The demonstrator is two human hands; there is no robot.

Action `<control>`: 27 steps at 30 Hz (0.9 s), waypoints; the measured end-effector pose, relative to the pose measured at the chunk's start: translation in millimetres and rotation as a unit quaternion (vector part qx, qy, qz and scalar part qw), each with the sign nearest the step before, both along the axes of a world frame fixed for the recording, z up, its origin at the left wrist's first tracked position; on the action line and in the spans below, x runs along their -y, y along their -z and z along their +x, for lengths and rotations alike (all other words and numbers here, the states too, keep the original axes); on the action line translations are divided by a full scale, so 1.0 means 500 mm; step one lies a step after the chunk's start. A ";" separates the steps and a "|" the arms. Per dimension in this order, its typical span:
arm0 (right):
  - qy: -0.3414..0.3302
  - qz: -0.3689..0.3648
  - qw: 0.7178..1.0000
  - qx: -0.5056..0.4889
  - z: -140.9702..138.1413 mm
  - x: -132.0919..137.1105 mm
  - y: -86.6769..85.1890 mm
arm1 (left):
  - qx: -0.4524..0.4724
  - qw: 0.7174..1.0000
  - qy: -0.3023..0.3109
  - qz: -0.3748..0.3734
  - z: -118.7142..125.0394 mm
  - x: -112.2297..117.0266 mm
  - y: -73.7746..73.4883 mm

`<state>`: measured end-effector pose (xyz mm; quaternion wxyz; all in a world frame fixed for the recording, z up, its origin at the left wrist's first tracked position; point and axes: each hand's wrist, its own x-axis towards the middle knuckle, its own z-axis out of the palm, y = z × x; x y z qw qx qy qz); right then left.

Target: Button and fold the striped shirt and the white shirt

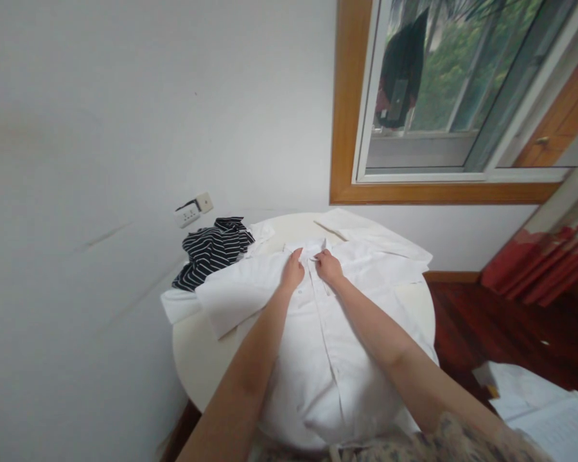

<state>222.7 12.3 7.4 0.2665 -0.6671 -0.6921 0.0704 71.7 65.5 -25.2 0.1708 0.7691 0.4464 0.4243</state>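
A white button-up shirt (303,346) lies spread out, front side up, over a round cream table (197,366). Its collar points to the wall and its sleeves reach out to both sides. My left hand (293,271) is closed at the left side of the collar, thumb and fingers pinching the cloth. Just across the front opening, my right hand (328,266) pinches the collar's other side. The lower front of the shirt hangs toward my body over the near edge.
A crumpled black-and-white striped garment (216,250) sits at the table's back left on white cloth. Behind it are a wall socket (189,213) and a wood-framed window (347,128). A red curtain (544,263) hangs at right; papers (549,410) lie at lower right.
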 end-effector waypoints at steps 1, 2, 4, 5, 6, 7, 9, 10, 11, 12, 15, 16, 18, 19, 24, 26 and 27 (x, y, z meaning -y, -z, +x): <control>0.011 0.012 0.999 -0.035 0.007 -0.004 0.008 | 0.018 1.000 0.005 -0.006 -0.006 -0.004 0.010; 0.022 0.025 0.997 -0.070 0.016 -0.009 0.014 | 0.036 0.999 0.008 -0.014 -0.011 -0.008 0.018; 0.039 0.041 0.991 -0.123 0.032 -0.019 0.023 | 0.065 0.997 0.009 -0.033 -0.018 -0.017 0.029; 0.044 0.043 0.989 -0.137 0.040 -0.024 0.026 | 0.077 0.996 0.008 -0.040 -0.019 -0.021 0.033; 0.048 0.045 0.986 -0.156 0.047 -0.028 0.029 | 0.087 0.995 0.009 -0.043 -0.019 -0.024 0.035; 0.051 0.046 0.982 -0.176 0.053 -0.032 0.032 | 0.093 0.995 0.011 -0.044 -0.019 -0.025 0.036; 0.050 0.046 0.974 -0.215 0.061 -0.036 0.038 | 0.095 0.994 0.017 -0.042 -0.018 -0.025 0.037; 0.047 0.046 0.970 -0.233 0.063 -0.038 0.041 | 0.092 0.995 0.020 -0.041 -0.017 -0.024 0.036; 0.043 0.047 0.966 -0.249 0.064 -0.039 0.043 | 0.089 0.995 0.022 -0.040 -0.017 -0.022 0.036; 0.038 0.048 0.963 -0.263 0.065 -0.039 0.045 | 0.085 0.995 0.022 -0.039 -0.017 -0.020 0.034; 0.026 0.053 0.953 -0.296 0.066 -0.041 0.050 | 0.073 0.997 0.021 -0.035 -0.017 -0.014 0.030; 0.023 0.055 0.951 -0.305 0.066 -0.041 0.051 | 0.070 0.997 0.020 -0.035 -0.017 -0.012 0.028; 0.018 0.057 0.945 -0.322 0.067 -0.043 0.053 | 0.067 0.997 0.020 -0.034 -0.016 -0.010 0.025; 0.016 0.058 0.942 -0.331 0.067 -0.043 0.054 | 0.066 0.997 0.021 -0.033 -0.016 -0.009 0.024; 0.014 0.059 0.921 -0.386 0.068 -0.048 0.061 | 0.056 0.998 0.024 -0.028 -0.016 -0.006 0.019; 0.025 0.066 0.908 -0.414 0.071 -0.051 0.064 | 0.048 0.998 0.023 -0.027 -0.015 -0.005 0.017; 0.034 0.074 0.899 -0.430 0.073 -0.053 0.064 | 0.043 0.999 0.021 -0.026 -0.015 -0.005 0.016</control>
